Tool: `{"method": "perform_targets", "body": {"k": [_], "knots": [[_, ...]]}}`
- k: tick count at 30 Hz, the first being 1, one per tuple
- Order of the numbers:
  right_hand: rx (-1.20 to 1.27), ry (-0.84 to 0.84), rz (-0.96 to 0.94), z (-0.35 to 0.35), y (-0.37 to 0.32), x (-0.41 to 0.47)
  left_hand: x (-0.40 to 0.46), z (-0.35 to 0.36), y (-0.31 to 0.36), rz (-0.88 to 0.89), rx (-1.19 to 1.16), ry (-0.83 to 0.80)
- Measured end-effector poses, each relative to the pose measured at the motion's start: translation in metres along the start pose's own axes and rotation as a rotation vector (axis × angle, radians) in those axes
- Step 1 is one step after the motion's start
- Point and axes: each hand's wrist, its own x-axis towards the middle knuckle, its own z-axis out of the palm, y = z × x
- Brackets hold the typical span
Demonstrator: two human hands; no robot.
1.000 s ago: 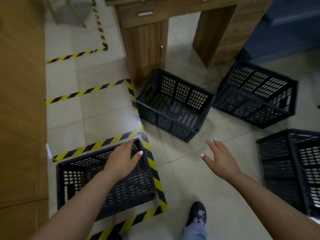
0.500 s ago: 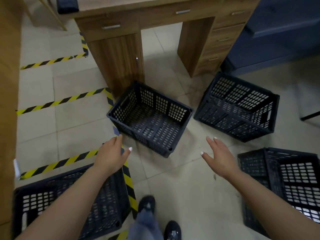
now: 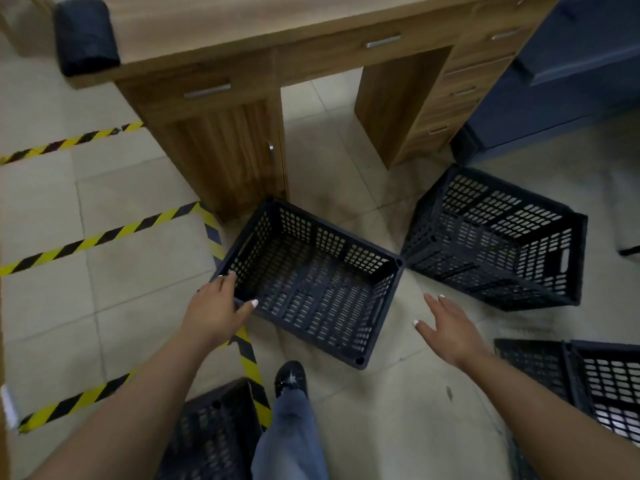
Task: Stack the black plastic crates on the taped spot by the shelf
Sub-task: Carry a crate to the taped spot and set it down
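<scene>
A black plastic crate [image 3: 311, 282] stands upright on the tiled floor in front of me. My left hand [image 3: 216, 308] is open at its near left corner, fingers touching the rim. My right hand [image 3: 446, 327] hovers open to the right of that crate, holding nothing. A second crate [image 3: 498, 237] lies tipped on its side to the right. A third crate [image 3: 595, 386] sits at the right edge. One more crate [image 3: 211, 434] stands inside the yellow-and-black taped spot [image 3: 251, 368] at bottom left, partly hidden by my left arm.
A wooden desk [image 3: 242, 98] with drawers stands just behind the crates, a black roll [image 3: 85, 36] on its top. Blue cabinets [image 3: 571, 81] are at the upper right. More striped tape lines [image 3: 104, 237] cross the floor at left. My foot [image 3: 291, 379] is beside the tape.
I have stepped away from the crate in the taped spot toward the middle crate. Both hands have moved forward, and the left one now touches the crate's rim.
</scene>
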Motion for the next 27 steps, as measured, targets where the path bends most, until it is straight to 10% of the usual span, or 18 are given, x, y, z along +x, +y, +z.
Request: {"method": "perform_targets", "body": {"k": [16,27], "knots": [[0.326,-0.180,0.281,0.114,-0.008,0.165,0.203,0.067,-0.023,-0.074,0.190,-0.079],[0.585,0.074,0.232,0.187,0.012,0.227,0.272,0.166,-0.032,-0.207,0.240,-0.159]]}}
